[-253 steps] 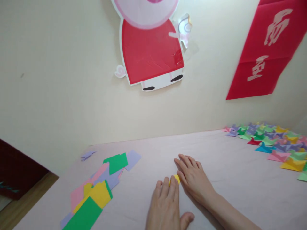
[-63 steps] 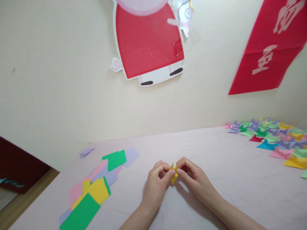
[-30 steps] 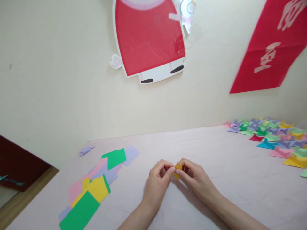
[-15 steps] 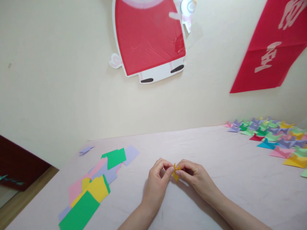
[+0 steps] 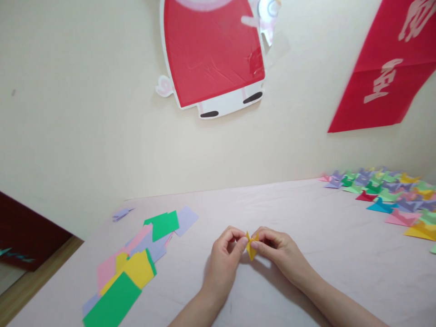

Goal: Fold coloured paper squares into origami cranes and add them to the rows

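A small folded yellow paper piece (image 5: 251, 247) is held just above the pale pink table (image 5: 306, 218), near its middle front. My left hand (image 5: 225, 261) pinches its left side with thumb and forefinger. My right hand (image 5: 277, 252) pinches its right side, fingers curled. Two little points of the paper stick up between my fingertips; the rest is partly hidden by my fingers.
A loose pile of flat coloured paper squares (image 5: 131, 268) lies at the left front. Several finished folded paper figures (image 5: 391, 195) cover the right rear of the table. A lone purple folded piece (image 5: 122, 213) sits near the wall. Wall decorations hang behind.
8.4 s ago both hands pressed the yellow paper flat on the table. Since then they have lifted it and hold it pinched; over the last second only small finger shifts show.
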`<state>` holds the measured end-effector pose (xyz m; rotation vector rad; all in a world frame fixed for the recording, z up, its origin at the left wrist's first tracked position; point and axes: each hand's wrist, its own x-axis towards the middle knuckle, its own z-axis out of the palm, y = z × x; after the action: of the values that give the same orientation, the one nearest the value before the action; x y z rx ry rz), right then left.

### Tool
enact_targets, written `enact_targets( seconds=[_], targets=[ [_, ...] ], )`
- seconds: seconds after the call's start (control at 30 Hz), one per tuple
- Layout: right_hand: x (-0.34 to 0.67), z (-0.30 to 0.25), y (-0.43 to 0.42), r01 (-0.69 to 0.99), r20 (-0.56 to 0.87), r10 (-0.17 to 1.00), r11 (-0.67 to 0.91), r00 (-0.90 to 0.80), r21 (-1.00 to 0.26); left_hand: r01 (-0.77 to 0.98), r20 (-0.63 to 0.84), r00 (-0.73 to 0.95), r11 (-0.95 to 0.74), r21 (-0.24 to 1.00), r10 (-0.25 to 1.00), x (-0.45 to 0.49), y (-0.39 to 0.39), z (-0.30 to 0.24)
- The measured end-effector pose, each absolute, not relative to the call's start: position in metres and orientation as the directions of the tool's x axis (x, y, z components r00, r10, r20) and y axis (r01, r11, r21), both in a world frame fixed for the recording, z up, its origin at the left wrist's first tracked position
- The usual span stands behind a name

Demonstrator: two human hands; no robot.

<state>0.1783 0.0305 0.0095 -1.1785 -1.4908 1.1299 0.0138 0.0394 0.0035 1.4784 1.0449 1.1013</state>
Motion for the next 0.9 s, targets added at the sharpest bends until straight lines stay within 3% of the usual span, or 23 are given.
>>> enact_targets(
  seconds=[0.23,0.57,0.9],
  targets=[
    [0.179,0.008,0.029,0.171,0.089,0.983,0.117,-0.162,-0.978,0.095,0.118,0.225,-0.143,0.985,0.967,0.014,0.037,0.002],
    [0.174,0.01,0.026,0.219,0.098,0.983,0.131,-0.156,-0.967,0.339,0.133,0.224,-0.205,0.918,0.965,0.017,0.029,0.007],
    [0.181,0.006,0.036,0.099,-0.014,0.985,0.003,-0.171,-0.995,0.418,0.237,0.247,-0.324,0.849,0.939,0.013,0.029,0.007]
  ],
)
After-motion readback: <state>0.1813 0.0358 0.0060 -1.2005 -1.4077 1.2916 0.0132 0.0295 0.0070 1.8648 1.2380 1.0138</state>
